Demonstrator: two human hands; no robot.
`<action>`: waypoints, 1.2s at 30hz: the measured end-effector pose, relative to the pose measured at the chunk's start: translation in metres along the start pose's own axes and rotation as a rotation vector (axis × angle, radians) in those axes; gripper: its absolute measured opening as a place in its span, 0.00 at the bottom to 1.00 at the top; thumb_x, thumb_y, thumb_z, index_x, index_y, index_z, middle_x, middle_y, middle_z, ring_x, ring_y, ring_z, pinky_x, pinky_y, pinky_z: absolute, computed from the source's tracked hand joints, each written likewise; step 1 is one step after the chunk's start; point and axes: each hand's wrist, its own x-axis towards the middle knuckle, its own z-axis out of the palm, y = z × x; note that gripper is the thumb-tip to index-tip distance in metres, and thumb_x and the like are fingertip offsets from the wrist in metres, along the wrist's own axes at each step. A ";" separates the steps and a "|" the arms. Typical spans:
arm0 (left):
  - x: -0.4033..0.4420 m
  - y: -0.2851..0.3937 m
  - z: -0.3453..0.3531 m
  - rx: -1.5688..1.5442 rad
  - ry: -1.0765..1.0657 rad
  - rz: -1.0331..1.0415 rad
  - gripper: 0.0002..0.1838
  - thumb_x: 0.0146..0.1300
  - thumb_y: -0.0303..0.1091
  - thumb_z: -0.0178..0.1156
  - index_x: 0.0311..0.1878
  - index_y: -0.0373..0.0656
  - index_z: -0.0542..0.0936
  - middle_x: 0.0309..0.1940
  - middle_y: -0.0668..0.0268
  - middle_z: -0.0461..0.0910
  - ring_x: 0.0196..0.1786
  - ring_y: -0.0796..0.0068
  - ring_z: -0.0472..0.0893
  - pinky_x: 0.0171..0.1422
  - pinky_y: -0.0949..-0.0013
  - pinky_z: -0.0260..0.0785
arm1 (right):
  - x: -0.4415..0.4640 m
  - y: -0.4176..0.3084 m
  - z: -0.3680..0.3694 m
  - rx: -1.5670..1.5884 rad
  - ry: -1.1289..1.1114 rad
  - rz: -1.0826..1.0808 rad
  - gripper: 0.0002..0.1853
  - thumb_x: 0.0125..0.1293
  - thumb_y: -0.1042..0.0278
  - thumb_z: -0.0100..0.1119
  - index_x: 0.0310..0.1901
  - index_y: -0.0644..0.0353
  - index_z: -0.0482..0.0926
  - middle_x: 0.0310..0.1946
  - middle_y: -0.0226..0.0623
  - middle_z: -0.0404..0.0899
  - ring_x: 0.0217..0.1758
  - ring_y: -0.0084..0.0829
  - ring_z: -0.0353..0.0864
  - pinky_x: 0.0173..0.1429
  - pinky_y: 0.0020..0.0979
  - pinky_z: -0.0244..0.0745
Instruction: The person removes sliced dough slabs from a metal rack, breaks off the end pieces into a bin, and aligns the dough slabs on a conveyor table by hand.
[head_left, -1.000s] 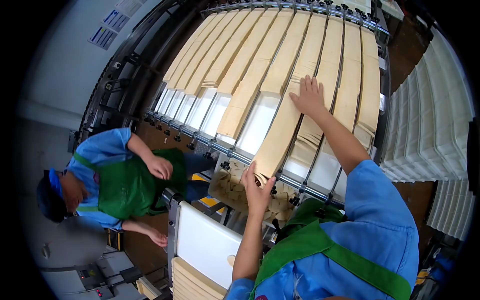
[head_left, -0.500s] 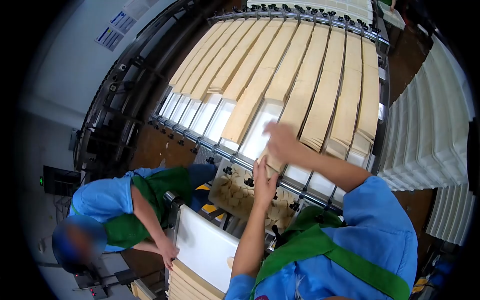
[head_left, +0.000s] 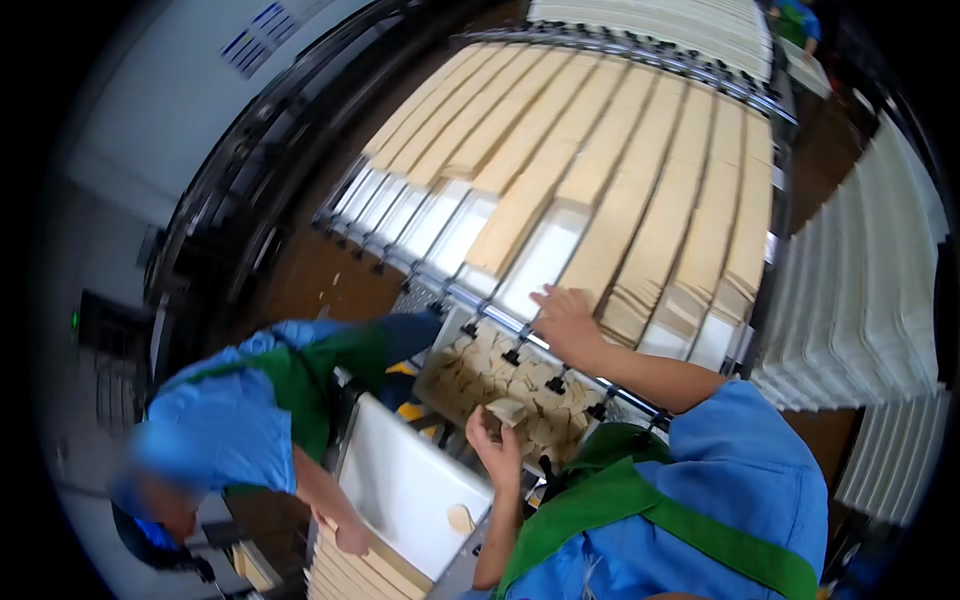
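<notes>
Long pale-yellow strips (head_left: 610, 225), stacked in layers and looking like sheets of dough, lie in rows on a white slatted table. My right hand (head_left: 570, 325) rests at the near end of one row, fingers stretched out over the edge and holding nothing I can see. Lower down, my left hand (head_left: 497, 455) pinches a small pale offcut (head_left: 507, 411) between thumb and fingers. It is above a bin (head_left: 432, 375) filled with similar scraps (head_left: 520, 375).
A co-worker (head_left: 250, 400) bends over a white belt (head_left: 400, 470) at lower left, one hand on stacked strips (head_left: 350, 575). A metal rail with black knobs (head_left: 467, 297) runs along the table's near edge. White ridged trays (head_left: 840, 290) stand in stacks at right.
My left hand has moved down from the table edge to above the bin, carrying the offcut. My right hand has come lower, onto the row's end. The view has shifted slightly.
</notes>
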 end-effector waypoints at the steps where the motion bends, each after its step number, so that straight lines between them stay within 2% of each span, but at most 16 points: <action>1: -0.008 -0.006 -0.006 -0.006 0.056 -0.005 0.25 0.58 0.25 0.58 0.60 0.40 0.70 0.55 0.53 0.67 0.56 0.60 0.70 0.59 0.64 0.65 | 0.001 -0.001 0.005 0.065 0.071 0.004 0.09 0.55 0.70 0.55 0.35 0.47 0.82 0.56 0.36 0.74 0.65 0.42 0.66 0.64 0.49 0.57; 3: -0.022 -0.020 -0.019 -0.004 0.089 -0.051 0.16 0.59 0.25 0.59 0.52 0.39 0.75 0.47 0.56 0.72 0.48 0.64 0.74 0.53 0.66 0.68 | -0.003 -0.001 0.010 0.307 0.053 -0.017 0.07 0.53 0.72 0.57 0.33 0.47 0.81 0.43 0.31 0.79 0.53 0.38 0.74 0.59 0.43 0.60; 4: -0.030 -0.020 -0.022 -0.082 0.173 -0.044 0.09 0.59 0.24 0.58 0.44 0.39 0.78 0.39 0.59 0.74 0.40 0.67 0.75 0.47 0.68 0.70 | -0.005 -0.014 0.002 0.250 0.108 -0.073 0.07 0.51 0.73 0.59 0.32 0.49 0.80 0.38 0.30 0.78 0.48 0.36 0.75 0.57 0.42 0.61; 6: -0.042 -0.021 -0.036 -0.116 0.216 -0.084 0.05 0.60 0.25 0.59 0.39 0.38 0.80 0.33 0.61 0.76 0.38 0.69 0.77 0.44 0.70 0.71 | -0.011 -0.031 0.001 0.238 0.120 -0.200 0.07 0.48 0.74 0.63 0.31 0.51 0.80 0.33 0.29 0.78 0.43 0.34 0.76 0.56 0.41 0.62; 10: -0.067 -0.021 -0.054 -0.227 0.290 -0.214 0.10 0.58 0.26 0.65 0.43 0.37 0.81 0.32 0.63 0.78 0.33 0.75 0.78 0.42 0.73 0.72 | -0.026 -0.068 0.006 0.477 -0.118 -0.336 0.06 0.51 0.75 0.66 0.31 0.56 0.80 0.32 0.33 0.80 0.41 0.33 0.79 0.61 0.43 0.63; 13: -0.081 -0.022 -0.079 -0.172 0.349 -0.215 0.09 0.59 0.28 0.63 0.42 0.37 0.82 0.33 0.61 0.80 0.34 0.72 0.78 0.42 0.72 0.71 | -0.031 -0.101 0.013 0.620 -0.264 -0.262 0.04 0.54 0.74 0.66 0.32 0.60 0.82 0.29 0.36 0.82 0.37 0.35 0.81 0.64 0.45 0.65; 16: -0.096 -0.033 -0.110 -0.139 0.573 -0.200 0.06 0.62 0.28 0.60 0.39 0.37 0.81 0.35 0.60 0.80 0.35 0.69 0.78 0.41 0.70 0.71 | -0.032 -0.134 0.019 0.687 -0.363 -0.325 0.04 0.57 0.73 0.65 0.34 0.63 0.82 0.25 0.39 0.82 0.31 0.38 0.81 0.62 0.44 0.70; 19: -0.114 -0.064 -0.153 -0.050 0.863 -0.185 0.05 0.63 0.26 0.59 0.40 0.37 0.80 0.37 0.61 0.79 0.37 0.72 0.77 0.41 0.72 0.70 | -0.031 -0.171 0.033 0.626 -0.388 -0.344 0.04 0.59 0.73 0.62 0.35 0.64 0.83 0.25 0.40 0.81 0.32 0.37 0.81 0.57 0.39 0.73; 21: -0.135 -0.098 -0.194 0.183 0.993 -0.187 0.11 0.63 0.28 0.59 0.48 0.36 0.78 0.43 0.58 0.76 0.42 0.69 0.75 0.45 0.70 0.69 | -0.033 -0.200 0.033 0.680 -0.509 -0.219 0.05 0.62 0.73 0.60 0.37 0.64 0.83 0.25 0.40 0.81 0.33 0.37 0.81 0.50 0.35 0.73; 23: -0.159 -0.140 -0.233 0.235 1.114 -0.421 0.23 0.62 0.32 0.62 0.58 0.33 0.69 0.51 0.50 0.71 0.53 0.61 0.71 0.54 0.64 0.67 | -0.035 -0.227 0.037 0.718 -0.529 -0.277 0.06 0.63 0.73 0.58 0.39 0.63 0.82 0.26 0.40 0.81 0.34 0.36 0.80 0.44 0.34 0.72; 25: -0.194 -0.210 -0.264 0.604 1.171 -0.675 0.38 0.56 0.39 0.68 0.63 0.30 0.61 0.58 0.43 0.64 0.60 0.51 0.65 0.62 0.57 0.62 | -0.036 -0.259 0.036 0.709 -0.567 -0.336 0.07 0.63 0.73 0.58 0.40 0.63 0.82 0.26 0.40 0.81 0.33 0.37 0.80 0.44 0.34 0.72; 26: -0.205 -0.226 -0.278 0.595 1.172 -0.686 0.38 0.56 0.39 0.68 0.63 0.30 0.61 0.58 0.43 0.64 0.60 0.51 0.65 0.62 0.57 0.62 | -0.037 -0.274 0.036 0.707 -0.595 -0.389 0.07 0.63 0.73 0.58 0.41 0.63 0.82 0.27 0.39 0.82 0.33 0.37 0.80 0.43 0.33 0.72; 28: -0.218 -0.245 -0.306 0.492 1.081 -1.104 0.45 0.50 0.43 0.72 0.64 0.31 0.58 0.59 0.40 0.60 0.62 0.40 0.60 0.65 0.50 0.57 | -0.040 -0.305 0.046 0.748 -0.644 -0.417 0.07 0.64 0.72 0.57 0.41 0.63 0.82 0.28 0.39 0.82 0.33 0.37 0.80 0.42 0.33 0.72; 31: -0.221 -0.255 -0.332 0.328 0.916 -1.113 0.48 0.45 0.43 0.75 0.63 0.30 0.58 0.59 0.41 0.60 0.61 0.39 0.61 0.66 0.50 0.57 | -0.043 -0.350 0.068 0.778 -0.693 -0.473 0.07 0.64 0.71 0.57 0.40 0.62 0.82 0.27 0.39 0.82 0.33 0.37 0.80 0.43 0.33 0.72; 34: -0.205 -0.242 -0.333 0.398 0.833 -1.063 0.48 0.45 0.41 0.74 0.63 0.30 0.58 0.59 0.41 0.60 0.60 0.39 0.62 0.65 0.48 0.58 | -0.045 -0.395 0.109 0.821 -0.800 -0.424 0.08 0.64 0.70 0.56 0.39 0.62 0.82 0.30 0.40 0.83 0.35 0.39 0.81 0.44 0.35 0.73; 36: -0.205 -0.244 -0.330 0.380 0.838 -1.037 0.47 0.45 0.41 0.74 0.63 0.30 0.58 0.59 0.41 0.60 0.59 0.39 0.63 0.64 0.48 0.59 | -0.044 -0.428 0.144 0.758 -0.752 -0.543 0.08 0.63 0.70 0.56 0.40 0.62 0.82 0.35 0.43 0.82 0.40 0.42 0.79 0.48 0.37 0.73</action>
